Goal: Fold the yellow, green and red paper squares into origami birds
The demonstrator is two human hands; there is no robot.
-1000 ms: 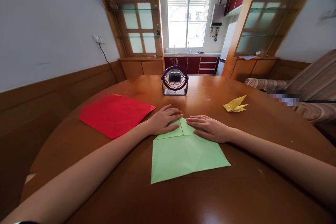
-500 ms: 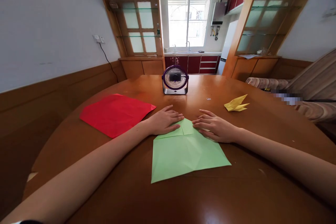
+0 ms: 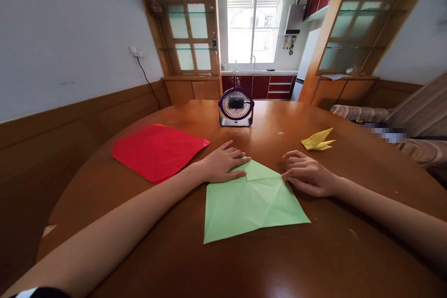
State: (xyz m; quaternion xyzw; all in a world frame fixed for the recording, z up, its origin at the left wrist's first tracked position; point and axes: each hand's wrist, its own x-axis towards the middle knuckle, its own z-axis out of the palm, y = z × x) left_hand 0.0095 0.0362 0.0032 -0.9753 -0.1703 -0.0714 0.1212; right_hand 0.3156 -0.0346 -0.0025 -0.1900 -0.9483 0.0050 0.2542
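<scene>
- The green paper [image 3: 249,205] lies flat on the wooden desk [image 3: 223,260], nearest the viewer, its two far corners folded in to a point.
- The left hand [image 3: 221,166] presses flat on the paper's left folded flap, fingers spread, its grip closed on nothing.
- The right hand [image 3: 307,174] rests at the paper's right edge, fingertips curled and touching that edge, grip loose and holding nothing.
- Farther left lies a red sheet [image 3: 159,151]; farther right, a folded yellow paper [image 3: 318,140].
- A small purple fan [image 3: 236,106] stands beyond.
</scene>
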